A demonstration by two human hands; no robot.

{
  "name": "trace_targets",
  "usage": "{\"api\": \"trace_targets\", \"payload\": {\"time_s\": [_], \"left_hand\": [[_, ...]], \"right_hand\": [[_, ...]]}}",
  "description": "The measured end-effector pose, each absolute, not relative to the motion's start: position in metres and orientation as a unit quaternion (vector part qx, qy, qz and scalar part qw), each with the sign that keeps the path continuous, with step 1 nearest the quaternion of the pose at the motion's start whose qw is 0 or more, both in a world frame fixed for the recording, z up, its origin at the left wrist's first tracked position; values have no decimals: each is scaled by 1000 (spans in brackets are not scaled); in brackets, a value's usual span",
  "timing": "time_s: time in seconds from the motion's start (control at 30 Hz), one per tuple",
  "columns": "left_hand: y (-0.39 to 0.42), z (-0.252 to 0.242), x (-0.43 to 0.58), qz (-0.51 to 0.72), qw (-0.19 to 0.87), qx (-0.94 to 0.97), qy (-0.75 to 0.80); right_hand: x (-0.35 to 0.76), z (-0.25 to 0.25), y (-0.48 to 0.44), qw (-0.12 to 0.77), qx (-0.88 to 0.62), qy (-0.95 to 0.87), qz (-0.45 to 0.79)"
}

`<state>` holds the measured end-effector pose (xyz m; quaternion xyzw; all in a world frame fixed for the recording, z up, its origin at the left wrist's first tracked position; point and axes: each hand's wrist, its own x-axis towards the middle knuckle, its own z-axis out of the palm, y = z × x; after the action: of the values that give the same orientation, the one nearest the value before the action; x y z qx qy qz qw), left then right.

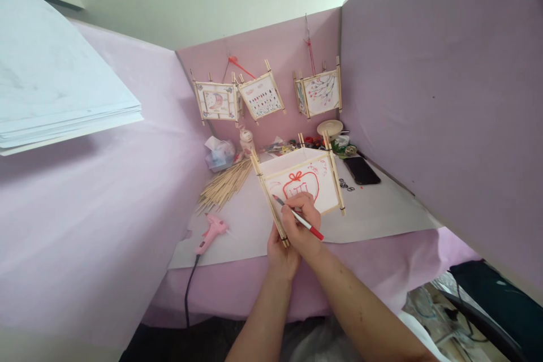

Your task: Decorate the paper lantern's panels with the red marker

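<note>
A paper lantern (328, 195) with a bamboo-stick frame is tilted in front of me. Its near panel carries a red drawing with a bow on top and small red marks in the corners. My left hand (280, 251) grips the lantern's lower left corner from below; its fingers are partly hidden behind the frame. In my right hand (303, 220) is a red marker (309, 227), its tip near the left edge of the panel. That hand covers the lower part of the drawing.
A pink glue gun (214, 232) lies at left, its cord over the table edge. Behind it are loose bamboo sticks (224, 185). A black phone (361, 171) rests at right. Finished-looking lanterns (262, 96) hang at the back. Purple partitions (424, 79) stand either side.
</note>
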<state>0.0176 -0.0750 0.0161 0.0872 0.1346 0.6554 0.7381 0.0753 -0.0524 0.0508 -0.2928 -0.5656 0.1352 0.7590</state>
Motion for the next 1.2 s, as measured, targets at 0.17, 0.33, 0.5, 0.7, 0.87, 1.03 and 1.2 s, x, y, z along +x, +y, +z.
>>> {"api": "trace_targets", "payload": {"time_s": [0.17, 0.33, 0.5, 0.7, 0.87, 1.03, 1.2], "left_hand": [[-71, 10, 15, 653, 735, 36, 181], [-70, 5, 14, 654, 731, 44, 190], [-70, 5, 14, 654, 730, 52, 193], [-71, 10, 16, 654, 735, 53, 172], [-74, 14, 17, 648, 744, 94, 134], [-74, 16, 18, 648, 742, 92, 144], [-74, 16, 18, 651, 741, 93, 140]], "right_hand": [[73, 46, -50, 768, -315, -534, 161], [73, 45, -50, 778, -326, -513, 160], [72, 45, -50, 778, -329, -510, 164], [74, 47, -51, 762, -321, -535, 175], [77, 54, -54, 756, -300, -564, 142], [76, 57, -55, 758, -299, -560, 148], [76, 54, -55, 755, -309, -554, 168]]}}
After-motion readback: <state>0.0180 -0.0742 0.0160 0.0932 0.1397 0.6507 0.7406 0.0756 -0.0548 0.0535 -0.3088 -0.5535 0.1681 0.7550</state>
